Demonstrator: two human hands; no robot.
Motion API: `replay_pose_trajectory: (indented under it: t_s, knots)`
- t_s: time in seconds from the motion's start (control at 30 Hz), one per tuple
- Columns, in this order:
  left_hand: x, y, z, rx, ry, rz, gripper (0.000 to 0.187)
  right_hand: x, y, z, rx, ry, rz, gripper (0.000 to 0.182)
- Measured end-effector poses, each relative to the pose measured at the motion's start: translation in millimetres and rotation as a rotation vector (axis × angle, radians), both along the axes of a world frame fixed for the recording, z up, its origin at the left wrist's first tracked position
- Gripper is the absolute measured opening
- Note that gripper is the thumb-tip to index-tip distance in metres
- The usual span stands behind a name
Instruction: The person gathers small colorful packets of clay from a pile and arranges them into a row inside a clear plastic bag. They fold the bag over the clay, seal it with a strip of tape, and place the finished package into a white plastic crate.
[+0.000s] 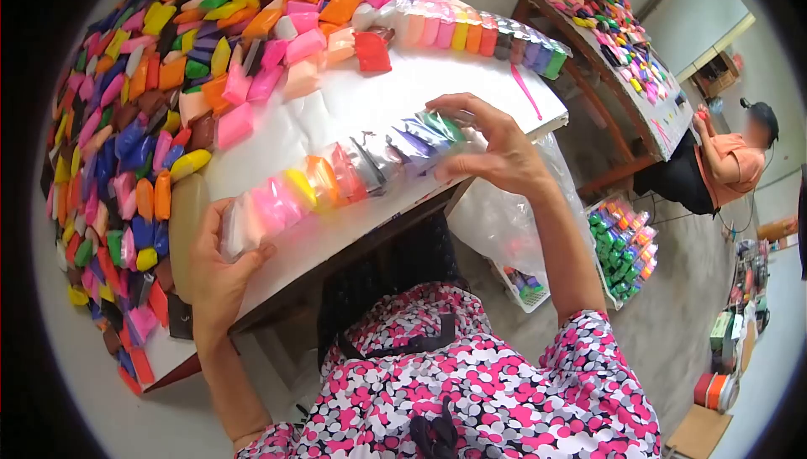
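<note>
A clear plastic sleeve [323, 180] holds a row of coloured packets, white and pink at its left end, green at its right. My left hand [220, 261] grips the left end, thumb in front. At the other end my right hand [496, 150] has its fingers and thumb around the green end. Behind the sleeve, along the far edge of the white table [290, 144], lies a similar filled sleeve [479, 32]. A big heap of coloured packets [160, 72] covers the table's left and back. Beside my left hand is a tan, rounded object [187, 224].
Below the table's right edge are a clear plastic bag [513, 215] and a white basket of filled sleeves [622, 249]. At the right, a person in an orange top [734, 169] sits by another table [643, 114] piled with packets. A pink strip [527, 92] lies near the table corner.
</note>
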State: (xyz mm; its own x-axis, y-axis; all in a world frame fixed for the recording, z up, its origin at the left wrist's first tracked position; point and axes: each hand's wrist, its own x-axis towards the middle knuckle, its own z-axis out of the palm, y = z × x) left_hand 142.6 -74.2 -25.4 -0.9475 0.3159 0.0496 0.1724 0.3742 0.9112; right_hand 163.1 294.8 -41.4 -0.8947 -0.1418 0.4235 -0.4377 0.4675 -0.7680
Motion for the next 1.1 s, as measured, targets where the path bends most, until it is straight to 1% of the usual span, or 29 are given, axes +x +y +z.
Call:
replay_pose_trajectory:
  t_s: [0.1, 0.13, 0.2, 0.23, 0.27, 0.3, 0.37, 0.4, 0.5, 0.53, 0.6, 0.63, 0.7, 0.73, 0.77, 0.8, 0.83, 0.9, 0.93, 1.03, 1.1]
  knots:
    - [10, -3, -12, 0.079, 0.054, 0.018, 0.057, 6, -2, -5, 0.019, 0.005, -0.106, 0.052]
    - [11, -5, -18, 0.102, 0.074, 0.018, 0.056, 7, -4, -10, -0.061, 0.047, -0.108, 0.046]
    - [13, -8, -27, 0.109, 0.101, 0.017, 0.056, 11, -3, -18, -0.107, 0.038, -0.125, 0.046]
    - [10, -8, -30, 0.148, 0.044, 0.021, 0.058, 12, -2, -21, -0.128, 0.032, -0.134, 0.046]
    - [8, -9, -32, 0.188, -0.014, 0.025, 0.06, 13, -2, -24, -0.222, -0.1, -0.152, 0.051]
    - [6, -10, -32, 0.228, -0.07, 0.027, 0.062, 14, -2, -22, -0.287, -0.175, -0.123, 0.053]
    - [4, -14, -27, 0.246, -0.009, -0.106, 0.076, 16, -2, -13, -0.416, -0.32, -0.065, 0.058]
    - [4, -16, -25, 0.254, 0.022, -0.175, 0.083, 13, 2, -11, -0.274, -0.233, -0.027, 0.08]
    - [4, -17, -24, 0.328, 0.066, -0.198, 0.103, 15, 7, -2, -0.192, -0.153, 0.028, 0.102]
    - [6, -13, -25, 0.368, 0.118, -0.137, 0.105, 10, 14, -2, -0.113, -0.108, 0.037, 0.117]
    - [16, 3, -30, 0.446, 0.216, -0.011, 0.109, 6, 16, 2, -0.122, -0.055, 0.054, 0.118]
    - [22, 13, -33, 0.425, 0.186, 0.055, 0.109, 5, 15, 3, -0.128, -0.029, 0.062, 0.118]
    - [33, 34, -35, 0.384, 0.131, 0.189, 0.108, 1, 7, -3, -0.052, -0.034, 0.027, 0.117]
    - [35, 40, -34, 0.285, 0.195, 0.206, 0.11, 1, 3, -5, -0.008, -0.046, 0.029, 0.117]
    - [34, 41, -35, 0.251, 0.236, 0.217, 0.108, 1, -1, -5, 0.038, -0.059, 0.03, 0.117]
    - [32, 43, -38, 0.218, 0.274, 0.228, 0.106, 5, -9, -3, -0.119, -0.139, 0.021, 0.112]
    - [31, 44, -40, 0.185, 0.311, 0.24, 0.104, 6, -10, -3, -0.118, -0.158, 0.006, 0.113]
    - [31, 42, -37, 0.151, 0.277, 0.178, 0.107, 6, -10, -3, -0.118, -0.196, -0.023, 0.115]
    - [31, 39, -34, 0.132, 0.26, 0.145, 0.108, 6, -11, -2, -0.116, -0.209, -0.033, 0.112]
    - [22, 25, -26, 0.303, 0.08, 0.01, 0.114, 5, -7, 2, -0.115, -0.216, -0.064, 0.104]
    - [15, 23, -26, 0.477, 0.062, -0.017, 0.112, 5, -4, 1, -0.128, -0.195, -0.079, 0.098]
